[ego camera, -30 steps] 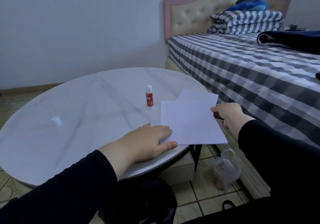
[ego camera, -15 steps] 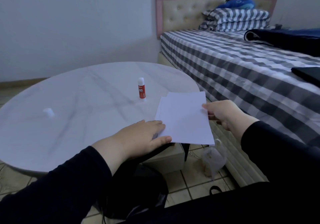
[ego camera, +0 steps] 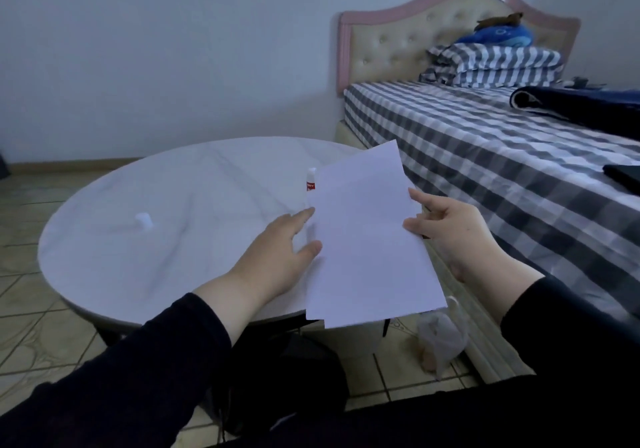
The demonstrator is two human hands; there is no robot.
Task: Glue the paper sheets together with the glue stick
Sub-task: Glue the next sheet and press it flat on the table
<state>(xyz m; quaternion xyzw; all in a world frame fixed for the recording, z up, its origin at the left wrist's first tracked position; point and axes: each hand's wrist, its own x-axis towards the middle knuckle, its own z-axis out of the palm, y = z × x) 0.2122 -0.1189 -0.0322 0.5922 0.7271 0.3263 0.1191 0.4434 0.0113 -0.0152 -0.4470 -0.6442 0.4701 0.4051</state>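
White paper sheets (ego camera: 367,239) are lifted off the round marble table (ego camera: 138,257), tilted, with a second sheet's edge showing at the bottom. My right hand (ego camera: 450,236) pinches their right edge between thumb and fingers. My left hand (ego camera: 277,257) is at the left edge of the sheets with fingers spread and mostly straight, fingertips touching the paper. A red and white glue stick (ego camera: 310,182) stands upright on the table, partly hidden behind the sheets. Its white cap (ego camera: 143,220) lies on the table's left part.
A bed (ego camera: 502,156) with a checked cover stands close on the right, its padded headboard at the back. A clear plastic bag (ego camera: 440,340) lies on the tiled floor between table and bed. A dark bag (ego camera: 291,378) sits under the table's near edge.
The sheets lay flat at the table's edge; now my right hand has raised them off the table and tilted them. My left hand has lifted from pressing them flat.
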